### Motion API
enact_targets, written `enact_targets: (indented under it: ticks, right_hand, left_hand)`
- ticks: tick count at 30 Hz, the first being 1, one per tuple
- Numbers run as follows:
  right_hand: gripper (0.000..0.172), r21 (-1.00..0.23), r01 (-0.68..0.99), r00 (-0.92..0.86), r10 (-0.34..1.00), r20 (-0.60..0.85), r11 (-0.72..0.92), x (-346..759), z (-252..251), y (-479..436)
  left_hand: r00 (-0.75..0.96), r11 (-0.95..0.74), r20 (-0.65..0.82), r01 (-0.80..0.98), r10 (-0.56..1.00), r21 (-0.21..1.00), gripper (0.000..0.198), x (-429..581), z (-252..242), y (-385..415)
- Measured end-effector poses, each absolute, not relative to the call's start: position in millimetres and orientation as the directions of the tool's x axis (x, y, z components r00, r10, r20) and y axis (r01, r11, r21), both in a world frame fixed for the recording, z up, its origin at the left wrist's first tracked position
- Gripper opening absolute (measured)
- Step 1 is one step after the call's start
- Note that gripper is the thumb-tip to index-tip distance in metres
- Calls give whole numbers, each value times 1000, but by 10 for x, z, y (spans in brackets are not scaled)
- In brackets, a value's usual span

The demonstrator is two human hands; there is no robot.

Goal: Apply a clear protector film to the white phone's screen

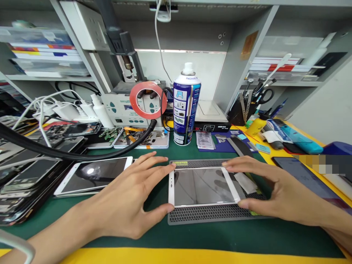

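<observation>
A white-framed phone screen (203, 187) sits on or just over a gray honeycomb mat (206, 215). At its nine o'clock end, the person's left hand (132, 190) pinches the two corners between thumb and forefinger, the other fingers spread. At three o'clock, the right hand's (280, 190) thumb and forefinger pinch the opposite corners; how its remaining fingers stand cannot be told. A blue spray can (186, 110) stands upright near twelve o'clock.
</observation>
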State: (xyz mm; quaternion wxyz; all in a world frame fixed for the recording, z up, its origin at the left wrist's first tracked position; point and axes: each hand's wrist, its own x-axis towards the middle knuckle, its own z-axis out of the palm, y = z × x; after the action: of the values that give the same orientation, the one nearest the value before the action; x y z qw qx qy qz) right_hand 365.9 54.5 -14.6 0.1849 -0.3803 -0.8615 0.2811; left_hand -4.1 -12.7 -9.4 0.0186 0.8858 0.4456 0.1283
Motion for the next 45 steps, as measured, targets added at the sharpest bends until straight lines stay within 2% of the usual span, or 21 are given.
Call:
enact_targets:
  ticks: [5, 22, 34, 45]
  right_hand:
    - [59, -619, 532, -653, 745, 134, 578, 3630, -127, 520]
    - [59, -580, 538, -673, 726, 141, 612, 3603, -77, 514]
    - [57, -590, 526, -686, 716, 131, 612, 3638, -132, 528]
    - [53, -594, 536, -687, 719, 105, 599, 3639, -131, 508]
  left_hand:
    - [563, -597, 215, 788, 798, 154, 75, -45, -124, -108]
    - [569, -599, 207, 789, 796, 134, 73, -15, -95, -125]
    - [620, -658, 238, 741, 748, 136, 45, -7, -48, -113]
    - [619, -655, 235, 746, 750, 125, 46, -14, -53, -119]
